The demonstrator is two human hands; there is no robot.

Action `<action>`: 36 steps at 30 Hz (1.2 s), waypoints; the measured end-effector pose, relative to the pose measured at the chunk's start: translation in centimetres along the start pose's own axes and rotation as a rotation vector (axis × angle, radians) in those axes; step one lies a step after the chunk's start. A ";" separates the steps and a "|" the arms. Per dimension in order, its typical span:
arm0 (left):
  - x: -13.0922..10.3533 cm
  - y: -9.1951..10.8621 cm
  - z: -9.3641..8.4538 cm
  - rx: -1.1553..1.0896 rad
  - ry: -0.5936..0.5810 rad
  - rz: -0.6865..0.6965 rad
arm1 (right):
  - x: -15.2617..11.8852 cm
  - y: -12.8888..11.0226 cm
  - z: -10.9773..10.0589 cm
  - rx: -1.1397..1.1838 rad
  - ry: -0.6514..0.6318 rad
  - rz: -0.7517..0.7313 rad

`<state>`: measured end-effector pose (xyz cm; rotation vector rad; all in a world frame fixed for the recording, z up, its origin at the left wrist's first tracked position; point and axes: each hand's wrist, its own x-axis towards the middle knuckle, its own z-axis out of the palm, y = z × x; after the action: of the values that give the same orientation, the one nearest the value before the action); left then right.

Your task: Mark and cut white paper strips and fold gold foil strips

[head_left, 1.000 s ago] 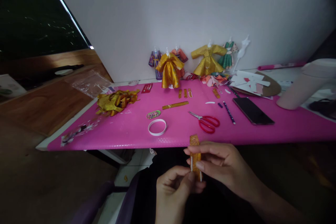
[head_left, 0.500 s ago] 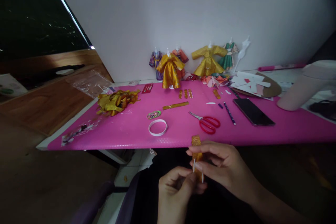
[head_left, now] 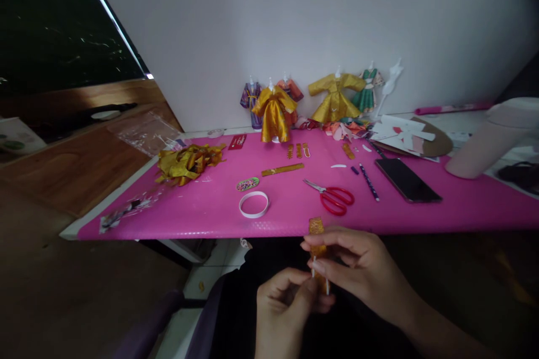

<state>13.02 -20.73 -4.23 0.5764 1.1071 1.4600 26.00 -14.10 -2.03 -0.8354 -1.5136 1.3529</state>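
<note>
Between my two hands, just off the table's near edge, is a small strip of gold fabric (head_left: 316, 226) with narrow white strips along its lower part. My left hand (head_left: 286, 305) pinches its lower end between thumb and fingers. Higher up, my right hand (head_left: 357, 263) grips the same piece with thumb and fingertips. Red-handled scissors (head_left: 335, 200) lie on the pink table cover (head_left: 202, 207) beyond my hands, blades pointing left. A white ring (head_left: 253, 205), perhaps a tape roll, and a longer gold strip (head_left: 282, 170) lie to their left.
Miniature dresses on stands, including a shiny gold dress (head_left: 274, 115), line the wall. Gold fabric scraps (head_left: 189, 164) are heaped at left. A phone (head_left: 407, 179), a pen (head_left: 369, 182) and a pale tumbler (head_left: 488, 137) occupy the right side. Small gold pieces (head_left: 298, 150) lie mid-table.
Almost nothing differs. The whole view has shifted very slightly, and both hands keep the same hold on the gold fabric strip.
</note>
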 end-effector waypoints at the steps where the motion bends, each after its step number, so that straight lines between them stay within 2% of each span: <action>1: 0.0 0.0 0.0 -0.005 0.000 -0.001 | 0.0 0.0 0.0 -0.003 0.000 0.005; 12: -0.1 0.0 0.1 0.003 0.015 -0.016 | 0.0 0.2 0.0 -0.011 0.009 -0.008; 21: -0.1 0.1 0.2 0.034 0.022 0.034 | 0.0 0.3 0.2 -0.066 0.025 -0.065; 30: -0.1 -0.1 0.0 0.160 0.036 0.041 | 0.2 0.3 0.3 -0.032 0.036 -0.053; 36: -0.2 0.0 0.0 0.162 0.021 0.037 | 0.2 0.6 0.4 0.000 0.050 -0.035</action>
<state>13.06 -20.88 -4.14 0.6995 1.2448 1.4193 25.55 -13.96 -2.61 -0.8329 -1.4829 1.2973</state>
